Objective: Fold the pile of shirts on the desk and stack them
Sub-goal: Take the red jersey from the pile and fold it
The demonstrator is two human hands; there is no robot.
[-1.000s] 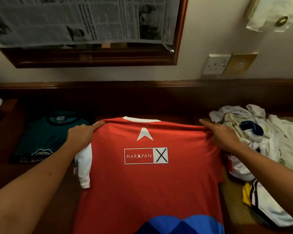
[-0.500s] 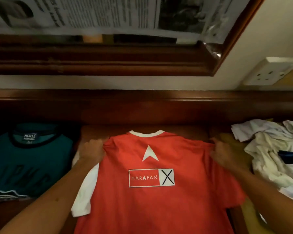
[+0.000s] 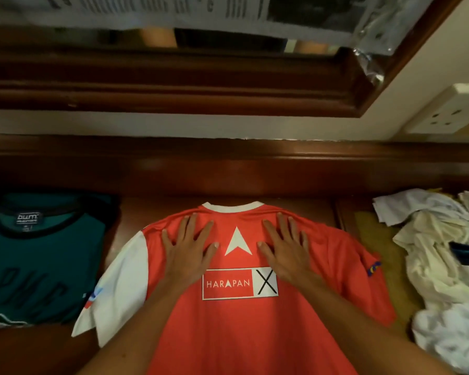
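Note:
A red shirt [image 3: 255,328] with a white collar, white left sleeve and a "HARAPAN X" print lies back-up, spread flat on the wooden desk [image 3: 303,209]. My left hand [image 3: 188,247] presses flat on its upper back, left of the white arrow mark, fingers spread. My right hand [image 3: 284,247] presses flat to the right of the arrow, fingers straight too. A folded teal shirt [image 3: 35,261] lies at the left. A crumpled pile of white shirts [image 3: 444,282] sits at the right.
A raised wooden ledge [image 3: 228,158] runs along the desk's back under a framed mirror [image 3: 173,85] covered with newspaper. A wall socket [image 3: 450,112] is at the upper right. A yellowish mat [image 3: 377,239] lies beneath the pile.
Both hands have let go of the shirt's shoulders and moved inward onto its upper back, lying flat. The shirt now rests spread on the desk. The camera has moved closer.

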